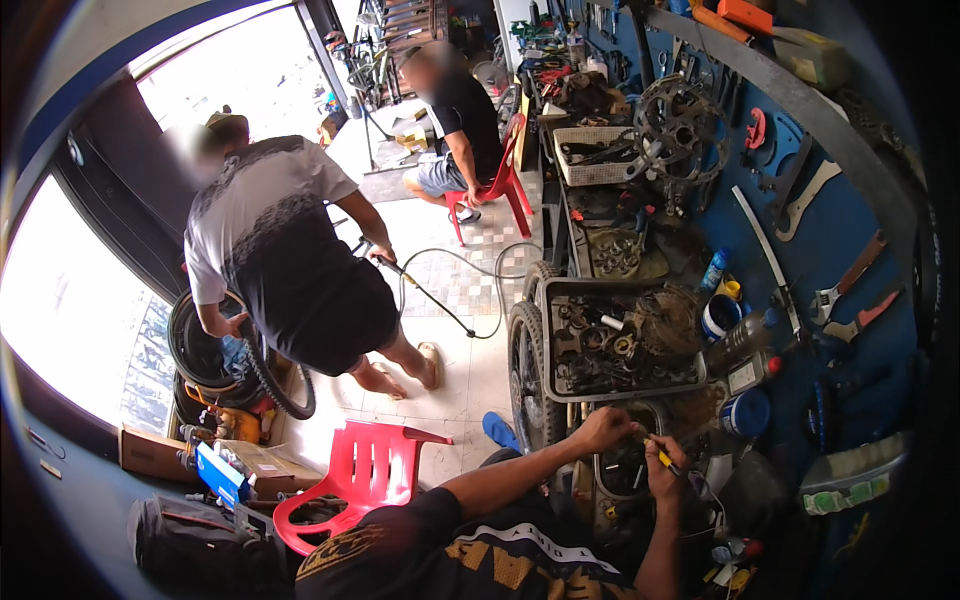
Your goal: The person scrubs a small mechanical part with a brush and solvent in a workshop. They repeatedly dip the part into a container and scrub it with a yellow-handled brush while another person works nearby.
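Evidently the work was underway rather than finished, as both my hands were busy just past the near edge of the large metal tray [640,394]. In my right hand [664,468] I had a yellow-handled tool [669,460], my fingers wrapped closely round it, above the right rim of the small rounded container [601,484]. My left hand [604,430] was over that container's far rim, its fingers curled inward and nearly meeting, with a small reddish piece [638,432] by the fingertips; whether I was pinching that piece or it belonged to the tool, I could not tell. So much was done: the tool was up in my grip and the two hands were brought close together. What was left seemed to be whatever called for that closeness, plus laying the tool down, for it was not yet put away. No finished piece could be made out from this angle, so I could not judge how much remained. Loose bicycle parts [590,345] lay heaped within the tray, from its left edge across to its right, touched by neither hand.
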`<action>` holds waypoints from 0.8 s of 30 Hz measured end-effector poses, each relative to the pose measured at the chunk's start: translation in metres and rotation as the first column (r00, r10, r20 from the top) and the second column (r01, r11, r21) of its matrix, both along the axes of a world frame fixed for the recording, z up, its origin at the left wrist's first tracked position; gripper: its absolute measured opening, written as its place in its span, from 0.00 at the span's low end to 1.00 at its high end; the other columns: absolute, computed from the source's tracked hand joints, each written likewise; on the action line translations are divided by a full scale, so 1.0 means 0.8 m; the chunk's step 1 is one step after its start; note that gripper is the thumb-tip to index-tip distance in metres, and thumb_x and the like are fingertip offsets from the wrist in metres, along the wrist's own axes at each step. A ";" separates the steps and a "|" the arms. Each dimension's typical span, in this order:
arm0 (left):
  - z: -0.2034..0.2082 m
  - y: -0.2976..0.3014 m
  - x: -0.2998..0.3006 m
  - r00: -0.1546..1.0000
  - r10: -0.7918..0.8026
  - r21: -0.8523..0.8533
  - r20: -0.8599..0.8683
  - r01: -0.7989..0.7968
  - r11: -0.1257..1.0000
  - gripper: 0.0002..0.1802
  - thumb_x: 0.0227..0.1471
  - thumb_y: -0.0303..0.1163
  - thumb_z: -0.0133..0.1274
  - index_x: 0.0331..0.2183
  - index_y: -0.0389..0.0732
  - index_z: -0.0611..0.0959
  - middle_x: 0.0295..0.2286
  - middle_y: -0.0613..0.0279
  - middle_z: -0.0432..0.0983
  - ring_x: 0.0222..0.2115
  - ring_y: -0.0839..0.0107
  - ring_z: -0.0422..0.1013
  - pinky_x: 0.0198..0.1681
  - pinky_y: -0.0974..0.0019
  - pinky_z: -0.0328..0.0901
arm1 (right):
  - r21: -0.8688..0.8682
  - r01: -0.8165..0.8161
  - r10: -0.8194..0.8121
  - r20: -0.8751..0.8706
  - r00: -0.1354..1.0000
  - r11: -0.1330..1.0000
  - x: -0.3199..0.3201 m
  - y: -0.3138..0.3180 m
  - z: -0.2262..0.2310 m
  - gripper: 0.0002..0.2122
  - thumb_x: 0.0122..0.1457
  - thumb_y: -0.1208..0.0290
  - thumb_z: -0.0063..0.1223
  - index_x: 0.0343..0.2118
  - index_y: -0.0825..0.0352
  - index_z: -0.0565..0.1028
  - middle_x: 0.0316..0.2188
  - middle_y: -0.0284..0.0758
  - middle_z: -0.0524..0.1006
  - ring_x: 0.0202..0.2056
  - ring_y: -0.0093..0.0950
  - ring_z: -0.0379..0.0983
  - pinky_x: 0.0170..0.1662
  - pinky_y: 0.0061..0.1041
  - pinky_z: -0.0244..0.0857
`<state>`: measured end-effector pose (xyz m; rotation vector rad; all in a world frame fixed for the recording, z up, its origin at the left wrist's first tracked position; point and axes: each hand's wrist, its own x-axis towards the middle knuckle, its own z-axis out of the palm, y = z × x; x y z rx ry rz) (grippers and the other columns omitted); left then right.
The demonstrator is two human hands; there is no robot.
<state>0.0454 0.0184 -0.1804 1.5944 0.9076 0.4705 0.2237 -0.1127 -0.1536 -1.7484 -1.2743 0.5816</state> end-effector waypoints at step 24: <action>-0.008 0.012 -0.010 0.970 0.045 -0.495 0.240 0.082 0.865 0.17 0.64 0.39 0.63 0.40 0.33 0.82 0.32 0.58 0.82 0.27 0.70 0.80 0.35 0.65 0.80 | 0.009 -0.192 0.177 0.351 0.919 0.981 0.001 0.006 0.018 0.09 0.62 0.67 0.61 0.36 0.69 0.80 0.33 0.43 0.82 0.38 0.47 0.76 0.45 0.42 0.69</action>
